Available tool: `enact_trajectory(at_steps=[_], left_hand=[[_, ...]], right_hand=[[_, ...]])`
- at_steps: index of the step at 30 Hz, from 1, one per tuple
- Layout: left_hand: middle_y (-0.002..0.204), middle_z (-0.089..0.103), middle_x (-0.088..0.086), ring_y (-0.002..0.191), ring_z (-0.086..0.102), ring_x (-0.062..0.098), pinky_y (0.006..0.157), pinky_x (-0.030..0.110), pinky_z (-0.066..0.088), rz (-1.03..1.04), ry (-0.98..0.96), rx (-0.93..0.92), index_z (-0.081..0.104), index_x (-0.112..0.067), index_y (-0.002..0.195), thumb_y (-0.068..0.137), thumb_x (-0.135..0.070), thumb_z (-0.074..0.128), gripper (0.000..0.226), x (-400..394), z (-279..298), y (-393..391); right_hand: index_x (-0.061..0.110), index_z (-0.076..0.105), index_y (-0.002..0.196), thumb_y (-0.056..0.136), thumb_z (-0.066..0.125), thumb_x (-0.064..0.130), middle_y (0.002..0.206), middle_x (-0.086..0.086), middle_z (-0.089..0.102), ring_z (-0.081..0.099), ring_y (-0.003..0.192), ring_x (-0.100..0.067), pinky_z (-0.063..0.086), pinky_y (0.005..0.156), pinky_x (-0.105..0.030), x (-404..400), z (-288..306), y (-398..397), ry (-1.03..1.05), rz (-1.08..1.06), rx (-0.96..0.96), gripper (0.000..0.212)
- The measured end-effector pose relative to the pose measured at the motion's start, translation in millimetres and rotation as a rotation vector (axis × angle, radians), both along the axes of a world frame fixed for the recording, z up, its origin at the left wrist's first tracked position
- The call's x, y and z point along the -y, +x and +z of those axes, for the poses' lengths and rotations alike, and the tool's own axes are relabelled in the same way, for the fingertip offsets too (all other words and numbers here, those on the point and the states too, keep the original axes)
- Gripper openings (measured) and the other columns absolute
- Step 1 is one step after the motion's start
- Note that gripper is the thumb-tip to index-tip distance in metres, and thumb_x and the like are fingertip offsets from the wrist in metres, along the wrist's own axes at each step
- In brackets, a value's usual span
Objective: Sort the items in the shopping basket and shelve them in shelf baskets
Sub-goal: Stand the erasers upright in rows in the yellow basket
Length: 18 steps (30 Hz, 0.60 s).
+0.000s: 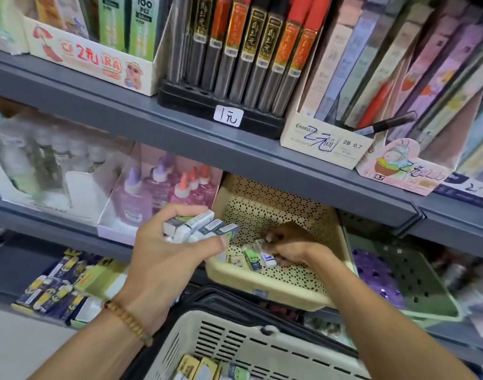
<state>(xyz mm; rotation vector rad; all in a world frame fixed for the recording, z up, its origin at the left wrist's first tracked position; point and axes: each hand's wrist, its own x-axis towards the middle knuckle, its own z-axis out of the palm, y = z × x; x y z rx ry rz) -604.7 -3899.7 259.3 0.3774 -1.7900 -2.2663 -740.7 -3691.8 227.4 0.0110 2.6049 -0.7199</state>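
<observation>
On the top shelf (180, 124), a printed carton (92, 61) at the left is marked "2元", with green packs reading "100 PCS" behind it. Below it stand glue bottles (158, 187) with purple and orange caps. The left hand (163, 259), a bead bracelet (127, 322) on its wrist, grips a bunch of boxed erasers (201, 226). A black rack of lead tubes (234, 64) carries a tag "1元". The right hand (292, 248) reaches into the beige dotted shelf basket (276, 286), fingers curled on an eraser (266, 255) among others lying there. Further right, a carton (325, 144) reads "2B 0.7". The shopping basket (234, 349) sits below, more boxes inside.
</observation>
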Motion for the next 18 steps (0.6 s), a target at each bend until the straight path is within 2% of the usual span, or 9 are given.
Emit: enact_trajectory(at_steps=[3,5,7,9,11,13,16,18], left_hand=[[0.088,0.074,0.002,0.086,0.071,0.028,0.084,0.048,0.057,-0.004,0.013,-0.002,0.073,-0.028,0.086,0.046,-0.013,0.086,0.045,0.2,0.7,0.7],[0.087,0.075,0.002,0.086,0.071,0.03,0.084,0.049,0.057,-0.002,0.021,-0.006,0.073,-0.028,0.086,0.044,-0.016,0.085,0.046,0.9,1.4,2.5],[0.086,0.075,0.002,0.086,0.071,0.032,0.084,0.049,0.057,0.002,0.025,-0.013,0.073,-0.028,0.086,0.044,-0.016,0.085,0.046,2.3,2.5,4.8],[0.084,0.074,0.002,0.085,0.071,0.035,0.085,0.05,0.057,0.012,0.03,-0.016,0.073,-0.028,0.085,0.043,-0.015,0.085,0.045,3.7,3.5,6.1],[0.084,0.073,0.004,0.086,0.07,0.039,0.086,0.051,0.056,0.022,0.04,-0.022,0.073,-0.027,0.084,0.044,-0.014,0.084,0.044,4.5,4.6,7.2],[0.082,0.073,0.004,0.086,0.07,0.039,0.086,0.052,0.056,0.025,0.054,-0.023,0.073,-0.027,0.084,0.044,-0.013,0.084,0.043,5.0,6.3,8.2],[0.078,0.073,0.002,0.078,0.07,0.032,0.082,0.05,0.058,0.032,0.06,-0.025,0.073,-0.027,0.083,0.045,-0.013,0.084,0.043,6.1,8.8,8.8],[0.077,0.073,0.002,0.074,0.068,0.027,0.081,0.05,0.058,0.036,0.05,-0.026,0.072,-0.027,0.084,0.047,-0.006,0.089,0.045,7.0,9.6,9.1]], right_hand=[[0.012,0.069,0.097,0.09,0.068,0.036,0.083,0.001,0.069,0.061,0.066,-0.007,0.05,0.059,-0.019,-3.7,4.2,1.9,0.154,0.095,-0.056,0.025],[0.021,0.07,0.098,0.089,0.067,0.043,0.098,0.002,0.069,0.058,0.076,-0.005,0.04,0.056,-0.017,-4.1,8.7,5.0,0.297,0.165,-0.088,0.024],[0.026,0.065,0.112,0.09,0.066,0.043,0.115,0.0,0.065,0.06,0.086,-0.007,0.041,0.062,-0.016,-3.1,12.8,10.3,0.337,0.143,-0.093,0.028],[0.026,0.056,0.13,0.09,0.065,0.044,0.125,0.0,0.061,0.063,0.095,-0.011,0.049,0.079,-0.021,-1.2,17.0,17.2,0.274,0.103,-0.132,0.044],[0.03,0.058,0.126,0.089,0.067,0.044,0.12,0.007,0.064,0.064,0.09,-0.004,0.051,0.082,-0.023,7.8,20.8,24.6,0.09,0.143,-0.126,0.04],[0.032,0.06,0.122,0.093,0.063,0.039,0.115,0.013,0.066,0.062,0.09,-0.001,0.05,0.084,-0.022,26.8,22.1,32.9,0.023,0.32,-0.087,0.031],[0.023,0.064,0.121,0.099,0.054,0.033,0.115,0.006,0.067,0.059,0.098,-0.01,0.048,0.095,-0.031,55.6,16.8,37.4,0.015,0.457,-0.106,0.026],[0.018,0.067,0.113,0.101,0.05,0.028,0.11,0.001,0.07,0.062,0.099,-0.016,0.049,0.095,-0.035,63.8,13.8,37.2,0.025,0.483,-0.071,0.023]])
